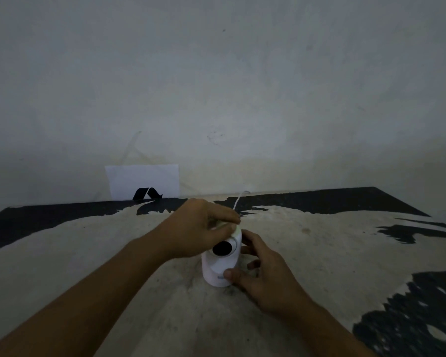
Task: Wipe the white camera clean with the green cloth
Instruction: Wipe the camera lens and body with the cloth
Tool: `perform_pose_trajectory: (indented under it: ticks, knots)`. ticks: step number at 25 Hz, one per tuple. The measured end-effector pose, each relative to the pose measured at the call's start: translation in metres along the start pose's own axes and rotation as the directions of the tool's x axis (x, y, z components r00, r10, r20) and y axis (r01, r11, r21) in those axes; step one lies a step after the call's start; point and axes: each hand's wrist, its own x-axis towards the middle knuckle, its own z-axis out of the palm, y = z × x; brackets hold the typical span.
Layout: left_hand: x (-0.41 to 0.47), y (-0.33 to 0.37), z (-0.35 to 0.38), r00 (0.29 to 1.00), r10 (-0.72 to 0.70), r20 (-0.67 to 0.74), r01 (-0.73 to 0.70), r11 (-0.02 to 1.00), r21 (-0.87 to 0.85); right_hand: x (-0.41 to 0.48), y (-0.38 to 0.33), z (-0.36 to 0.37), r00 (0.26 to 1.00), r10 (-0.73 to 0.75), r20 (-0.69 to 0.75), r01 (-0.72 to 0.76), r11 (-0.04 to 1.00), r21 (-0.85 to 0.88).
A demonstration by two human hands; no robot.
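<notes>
The white camera [216, 269] stands upright on the table [88, 248], its round black lens facing me. My left hand [198, 228] rests on the camera's top and pinches a small pale green cloth [236, 231] against it; most of the cloth is hidden under my fingers. My right hand [258, 274] wraps the camera's right side and base, thumb on its front. A thin white cable [238, 200] runs from behind the camera toward the wall.
The table is worn, pale in the middle with black patches along the back edge and at the right [410, 318]. A white sheet with a black mark [143, 182] leans on the wall at the back left. The grey wall [242, 86] stands close behind.
</notes>
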Motion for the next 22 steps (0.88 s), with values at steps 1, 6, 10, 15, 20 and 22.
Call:
perform_pose_trajectory:
  ticks: [1, 6, 10, 15, 20, 22]
  knots:
    - [0.005, 0.003, -0.004, 0.996, 0.029, 0.084, -0.031, 0.999, 0.027, 0.001, 0.0, 0.0, 1.0, 0.009, 0.0, -0.009, 1.0, -0.002]
    - [0.043, 0.01, -0.012, 0.937, -0.107, 0.331, 0.052, 0.984, 0.17, 0.0, 0.001, 0.003, 1.0, 0.023, -0.011, -0.023, 0.999, -0.037]
    - [0.059, 0.014, -0.009, 0.892, -0.177, 0.416, 0.089, 0.971, 0.223, -0.001, 0.004, 0.002, 1.0, -0.007, -0.007, 0.006, 0.997, -0.079]
    - [0.05, 0.007, -0.012, 0.909, -0.22, 0.355, 0.19, 0.975, 0.117, -0.001, 0.006, 0.004, 1.0, -0.007, 0.015, 0.008, 0.998, -0.069]
    - [0.027, -0.016, -0.012, 0.887, -0.448, 0.115, 0.458, 0.884, -0.091, 0.0, 0.013, 0.004, 0.999, -0.024, 0.023, 0.026, 0.997, -0.067]
    - [0.02, -0.022, -0.01, 0.838, -0.538, 0.092, 0.544, 0.809, -0.223, -0.001, 0.014, 0.004, 1.0, -0.012, 0.009, 0.012, 0.998, -0.063]
